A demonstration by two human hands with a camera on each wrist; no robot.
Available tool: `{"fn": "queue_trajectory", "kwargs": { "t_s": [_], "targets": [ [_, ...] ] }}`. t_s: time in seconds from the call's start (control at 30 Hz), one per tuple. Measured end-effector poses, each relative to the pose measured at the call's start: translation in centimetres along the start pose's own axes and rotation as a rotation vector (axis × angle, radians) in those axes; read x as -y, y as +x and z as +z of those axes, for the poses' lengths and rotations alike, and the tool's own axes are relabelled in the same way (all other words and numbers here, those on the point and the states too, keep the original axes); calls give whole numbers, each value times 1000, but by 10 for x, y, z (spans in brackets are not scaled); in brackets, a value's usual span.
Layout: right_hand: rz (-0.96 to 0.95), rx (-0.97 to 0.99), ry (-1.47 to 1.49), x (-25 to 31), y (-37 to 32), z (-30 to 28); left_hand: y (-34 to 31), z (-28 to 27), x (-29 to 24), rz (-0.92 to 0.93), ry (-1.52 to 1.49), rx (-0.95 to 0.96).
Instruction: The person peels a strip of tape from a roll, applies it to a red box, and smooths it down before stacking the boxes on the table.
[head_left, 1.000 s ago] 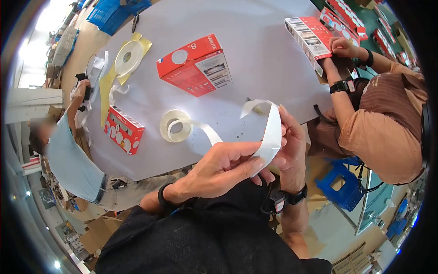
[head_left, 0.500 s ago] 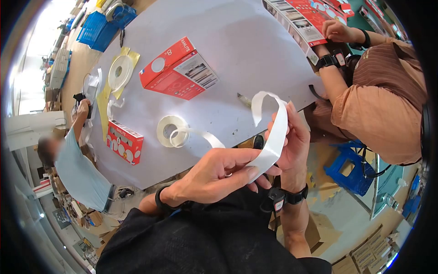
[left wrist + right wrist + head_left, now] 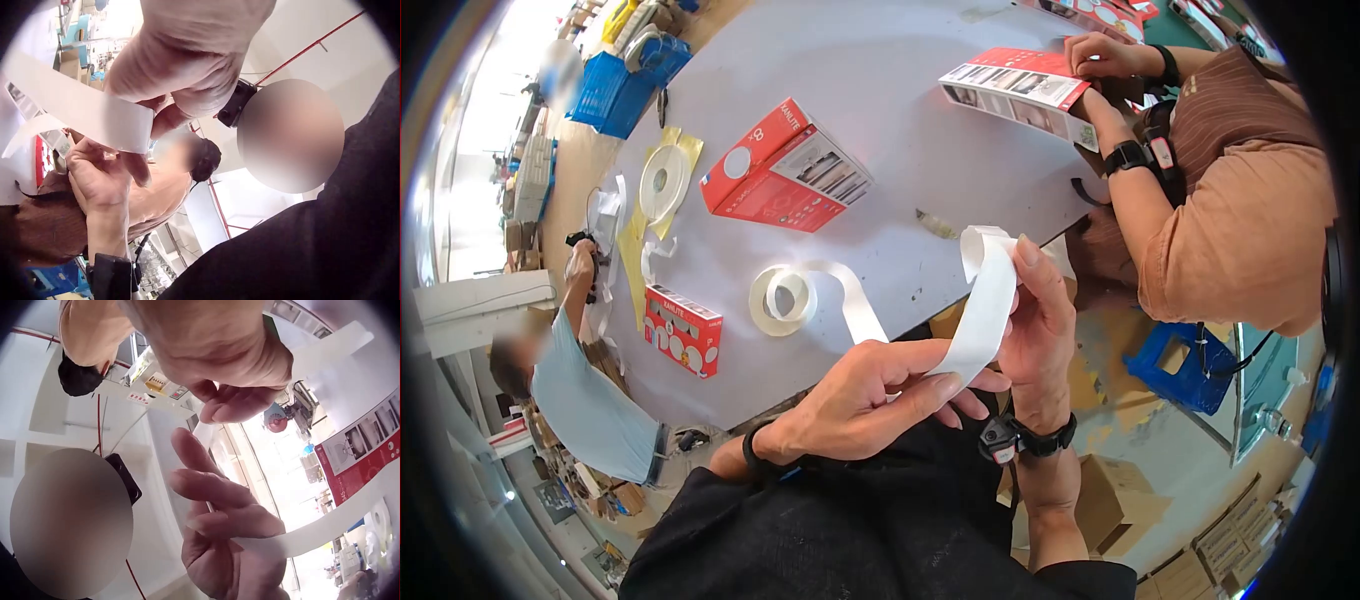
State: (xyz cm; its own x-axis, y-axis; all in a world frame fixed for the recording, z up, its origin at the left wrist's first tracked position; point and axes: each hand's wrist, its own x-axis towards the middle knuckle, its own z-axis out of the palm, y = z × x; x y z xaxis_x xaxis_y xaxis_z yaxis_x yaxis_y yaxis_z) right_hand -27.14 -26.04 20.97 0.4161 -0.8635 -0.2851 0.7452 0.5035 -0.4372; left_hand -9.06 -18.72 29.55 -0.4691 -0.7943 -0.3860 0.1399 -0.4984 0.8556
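In the head view, a strip of white tape stretches between the two hands. The left hand pinches it between thumb and forefinger, its other fingers bent behind. The right hand holds the far stretch, thumb at the tape's edge and fingers curled behind it; past the thumb the flat, smooth tape folds into a loop. More tape runs in a slack curve from the left hand to a ring-shaped roll on the grey table. A second roll lies on a yellow sheet, so there are two. Two red cardboard boxes, one large and one small, rest near them; a third box is in the hands of a person in an orange shirt at the right.

The left wrist view shows what the head view hides: the left fingers on the tape's underside and, beyond, two red pipes on a pale ceiling. The loose end hangs in a narrow tongue beside the right hand.

The right wrist view shows the left palm and its bent fingers, with tape leaving toward the right edge. The right fingers are curled; their contact with the tape is hidden there.
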Motion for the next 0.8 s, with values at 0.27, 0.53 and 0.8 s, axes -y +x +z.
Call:
{"fn": "queue_trajectory", "kwargs": {
  "t_s": [0.27, 0.53, 0.8],
  "targets": [
    [246, 76, 227, -9, 7, -1, -4, 5, -8, 106, 68, -22],
    [125, 183, -169, 3, 15, 101, -55, -4, -16, 399, 38, -114],
    [384, 463, -315, -43, 32, 146, -116, -13, 3, 586, -36, -356]
  ]
}}
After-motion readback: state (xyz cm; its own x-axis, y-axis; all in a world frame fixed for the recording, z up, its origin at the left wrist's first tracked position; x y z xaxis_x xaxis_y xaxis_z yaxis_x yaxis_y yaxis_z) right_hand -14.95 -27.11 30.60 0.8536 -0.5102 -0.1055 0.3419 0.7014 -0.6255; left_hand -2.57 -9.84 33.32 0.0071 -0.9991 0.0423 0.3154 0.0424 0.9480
